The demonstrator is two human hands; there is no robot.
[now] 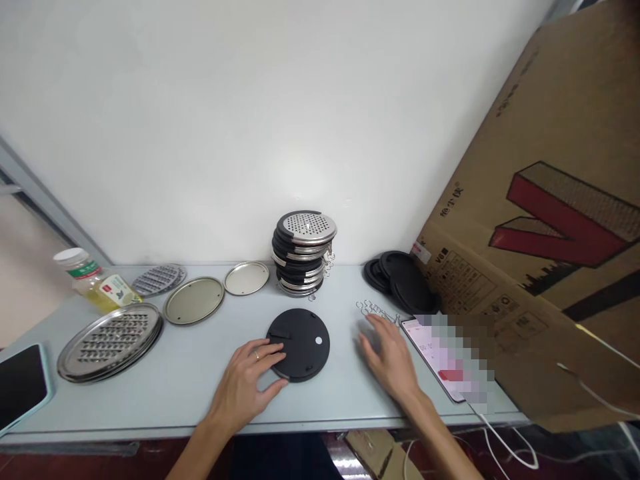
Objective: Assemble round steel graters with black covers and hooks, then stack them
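Observation:
A round black plastic disc (300,363) with a white dot and small slots lies on the table in front of me. On its left edge rests my left hand (247,377), fingers stretched over the rim and thumb apart by the lower edge. My right hand (393,357) hovers to the right of the disc, open, with thumb and fingers spread and nothing visible in it. Its fingertips are nearest to several small wire hooks or chain pieces (373,308). Behind the disc stands a stack of round metal graters (307,227) with black rims and small chains at their side.
Left lie grater plates (113,340), another grater plate (160,279) and two plain metal discs (194,301) (247,277). A jar (103,283) stands behind. More black discs (407,280) lie back right by a cardboard box (540,220). One phone (430,353) lies right, another (23,387) left.

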